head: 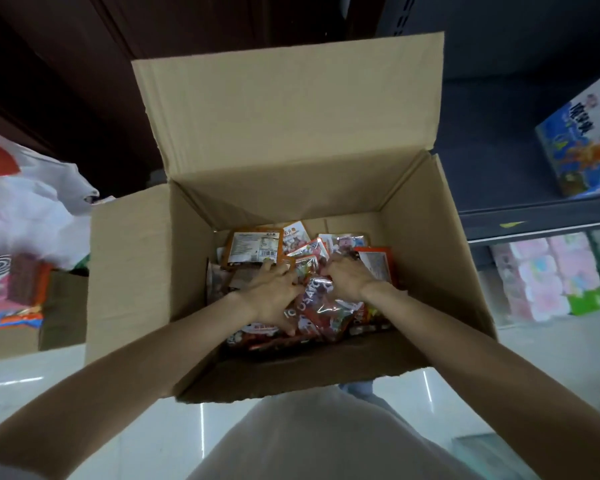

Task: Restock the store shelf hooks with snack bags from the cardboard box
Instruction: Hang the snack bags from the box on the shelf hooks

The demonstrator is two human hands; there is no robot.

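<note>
Here, left hand (272, 296) and right hand (347, 280) each grip snack bags (323, 306) inside the cardboard box (426, 258); next, lifting them toward the hooks

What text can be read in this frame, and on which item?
"DIAKO", uncertain: white letters on the clear bag between the left hand and right hand.
Orange pack: barcode label, too small.
Blue box: large characters, blurred.
Other snack bags: unreadable.
</note>
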